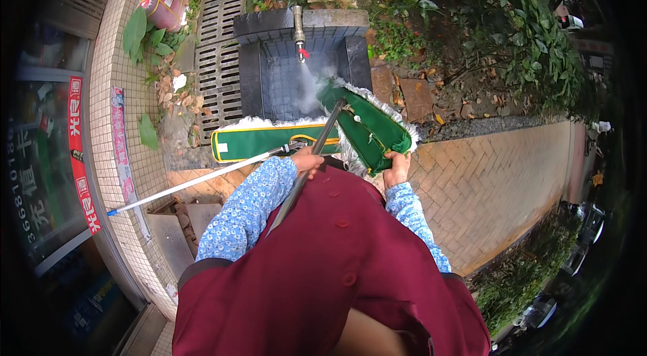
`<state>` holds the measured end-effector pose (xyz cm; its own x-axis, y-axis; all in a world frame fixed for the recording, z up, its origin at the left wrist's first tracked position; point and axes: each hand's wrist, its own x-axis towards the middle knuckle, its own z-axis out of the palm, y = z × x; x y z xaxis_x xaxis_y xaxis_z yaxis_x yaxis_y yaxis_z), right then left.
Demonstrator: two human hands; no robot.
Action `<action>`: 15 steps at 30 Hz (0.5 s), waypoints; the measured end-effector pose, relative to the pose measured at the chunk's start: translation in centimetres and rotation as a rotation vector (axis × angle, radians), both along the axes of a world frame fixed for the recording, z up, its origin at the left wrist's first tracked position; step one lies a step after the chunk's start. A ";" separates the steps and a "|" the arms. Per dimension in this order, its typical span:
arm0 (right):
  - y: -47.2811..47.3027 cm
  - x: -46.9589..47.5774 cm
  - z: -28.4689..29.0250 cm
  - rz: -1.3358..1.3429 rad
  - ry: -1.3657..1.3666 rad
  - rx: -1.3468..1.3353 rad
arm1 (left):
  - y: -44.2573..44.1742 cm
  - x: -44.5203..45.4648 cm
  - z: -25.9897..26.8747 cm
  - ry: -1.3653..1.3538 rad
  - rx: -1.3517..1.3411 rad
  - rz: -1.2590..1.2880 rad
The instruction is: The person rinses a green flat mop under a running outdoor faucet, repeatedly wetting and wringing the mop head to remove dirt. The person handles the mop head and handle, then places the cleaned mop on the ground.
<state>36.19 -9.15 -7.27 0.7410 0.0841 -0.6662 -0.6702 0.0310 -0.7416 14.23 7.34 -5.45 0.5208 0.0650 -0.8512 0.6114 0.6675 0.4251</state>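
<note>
My left hand (306,162) grips the dark metal handle (331,123) of a flat mop. At the handle's far end is a green mop head (376,133) with a shaggy white fringe, tilted over the sink's near right corner. My right hand (397,168) holds this head by its near end. Water runs from a metal tap (298,32) with a red lever into the dark tiled sink (251,78), beside the head's far end. A second green mop head (263,141) with yellow trim lies along the sink's near edge, its white pole (202,176) slanting to the left.
A slotted drain cover (219,68) runs left of the sink. Farther left are a tiled wall (113,43) and a reddish container (164,5). Planted soil with leafy shrubs (495,17) lies beyond, and brick paving (485,179) stretches to the right.
</note>
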 end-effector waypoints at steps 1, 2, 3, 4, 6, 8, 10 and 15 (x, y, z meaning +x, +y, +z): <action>0.3 -0.7 0.3 -0.007 -0.009 0.004 | 0.2 -0.3 -0.2 -0.005 -0.011 -0.018; 0.5 -0.9 0.3 -0.010 0.011 -0.018 | 0.4 -0.6 -0.5 -0.009 -0.021 -0.036; 0.6 -1.2 0.4 0.004 0.001 -0.012 | 0.6 -0.8 -0.7 -0.013 -0.033 -0.056; 0.8 -1.5 0.5 0.017 -0.010 -0.006 | 0.6 -1.1 -0.9 -0.002 -0.034 -0.044; 1.3 -2.3 1.7 0.036 -0.014 0.017 | 0.7 -1.5 -0.9 0.018 -0.035 -0.020; 1.0 -2.6 1.2 0.061 -0.058 0.015 | 0.7 -1.9 -0.5 0.018 -0.039 0.016; 0.6 -3.0 0.7 0.080 -0.088 0.001 | 0.8 -2.2 -0.4 0.012 -0.047 0.033; 0.3 -4.0 -0.1 0.162 -0.148 0.006 | 0.8 -3.5 -1.7 -0.001 -0.075 0.046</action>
<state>32.14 -8.85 -7.40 0.8074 0.2133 -0.5500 -0.5504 -0.0634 -0.8325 10.75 8.15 -7.10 0.5196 0.0251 -0.8540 0.5786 0.7252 0.3733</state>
